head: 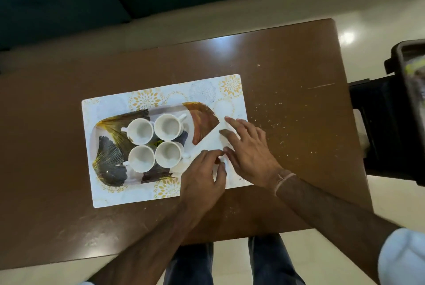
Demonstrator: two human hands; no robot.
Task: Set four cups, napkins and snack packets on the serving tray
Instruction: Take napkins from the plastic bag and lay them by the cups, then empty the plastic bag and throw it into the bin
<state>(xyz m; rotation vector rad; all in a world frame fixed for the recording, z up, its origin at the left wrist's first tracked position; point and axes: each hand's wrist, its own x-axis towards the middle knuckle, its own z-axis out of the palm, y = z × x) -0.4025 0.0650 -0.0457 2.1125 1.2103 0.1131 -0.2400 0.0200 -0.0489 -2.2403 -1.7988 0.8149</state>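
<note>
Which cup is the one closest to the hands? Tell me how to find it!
Find the white placemat on the brown table, then the leaf-patterned tray on it. Four white cups stand in a square there. Yours is the cup at the near right corner, nearest the left hand, its handle pointing right toward the white napkin.

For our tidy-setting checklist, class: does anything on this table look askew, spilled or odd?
Pale crumb-like specks litter the brown wooden table right of the floral placemat. The white folded napkin lies diagonally over the leaf-patterned tray's right end.
</note>
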